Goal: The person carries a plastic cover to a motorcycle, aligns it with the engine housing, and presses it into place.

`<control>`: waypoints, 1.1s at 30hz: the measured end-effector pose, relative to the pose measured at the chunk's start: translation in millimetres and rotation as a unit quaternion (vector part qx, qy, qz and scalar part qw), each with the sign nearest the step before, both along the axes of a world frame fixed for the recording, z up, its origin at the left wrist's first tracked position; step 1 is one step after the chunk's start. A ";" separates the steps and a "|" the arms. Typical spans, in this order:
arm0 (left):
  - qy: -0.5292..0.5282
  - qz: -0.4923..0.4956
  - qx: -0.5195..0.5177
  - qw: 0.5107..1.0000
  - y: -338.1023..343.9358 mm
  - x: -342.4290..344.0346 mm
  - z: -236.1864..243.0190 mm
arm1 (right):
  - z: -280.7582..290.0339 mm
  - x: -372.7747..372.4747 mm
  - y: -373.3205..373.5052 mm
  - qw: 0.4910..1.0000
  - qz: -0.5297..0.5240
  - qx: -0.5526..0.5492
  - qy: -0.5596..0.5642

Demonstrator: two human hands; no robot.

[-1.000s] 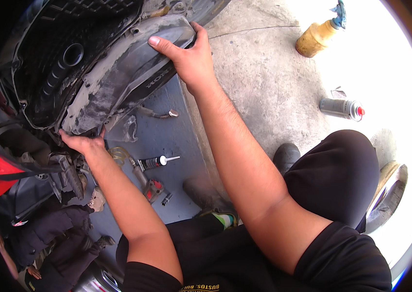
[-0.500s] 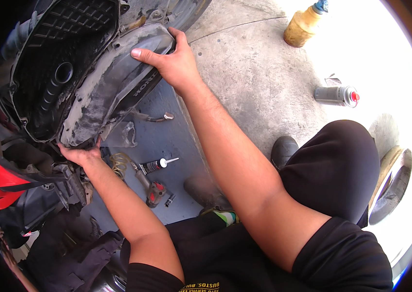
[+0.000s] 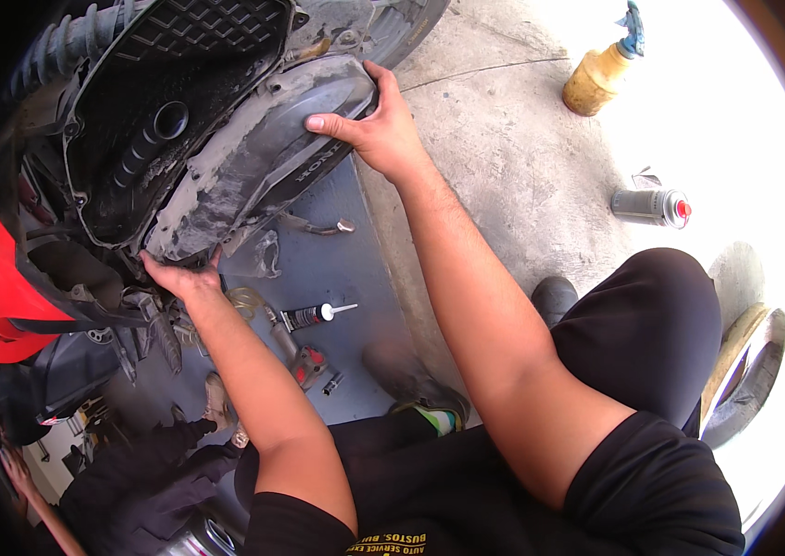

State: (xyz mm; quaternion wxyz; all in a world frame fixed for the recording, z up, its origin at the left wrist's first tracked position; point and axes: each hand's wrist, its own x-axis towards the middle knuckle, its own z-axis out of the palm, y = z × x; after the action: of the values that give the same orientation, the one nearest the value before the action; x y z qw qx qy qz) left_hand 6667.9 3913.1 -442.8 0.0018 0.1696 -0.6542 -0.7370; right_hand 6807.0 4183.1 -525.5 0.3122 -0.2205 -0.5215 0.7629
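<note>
A dusty dark engine side cover (image 3: 249,171) lies lengthwise along the side of a scooter, with a hand at each end. My right hand (image 3: 376,128) grips its upper right end, thumb on the outer face and fingers round the far edge. Under the lower left end, my left hand (image 3: 184,276) cups the cover, its fingers partly hidden. Just beside the cover is an open black housing (image 3: 101,167) with a lattice inner wall and a ribbed tube (image 3: 147,144). Whether the cover is fastened cannot be told.
A sealant tube (image 3: 304,318), a power wrench (image 3: 307,366) and a metal lever (image 3: 318,225) lie below the cover. Right are a yellow spray bottle (image 3: 594,83), an aerosol can (image 3: 647,207) and a tyre (image 3: 749,385). Red bodywork (image 3: 3,287) and another person's hand (image 3: 14,471) are left.
My view has shifted, so the scooter and cover sit further right in it. Both hands keep their hold on the cover. Another person's hand and shoes show more clearly at lower left.
</note>
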 end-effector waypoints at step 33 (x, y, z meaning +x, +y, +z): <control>0.047 0.086 -0.065 0.993 -12.8 -7.0 -12.4 | -13.4 -5.0 -0.1 0.994 0.003 0.110 -0.016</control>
State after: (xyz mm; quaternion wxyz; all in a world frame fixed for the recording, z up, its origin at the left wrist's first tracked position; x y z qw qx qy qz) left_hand 6660.9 3900.3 -455.2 0.1070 0.1903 -0.6826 -0.6974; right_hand 6802.0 4183.0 -538.9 0.3242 -0.1956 -0.6079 0.6979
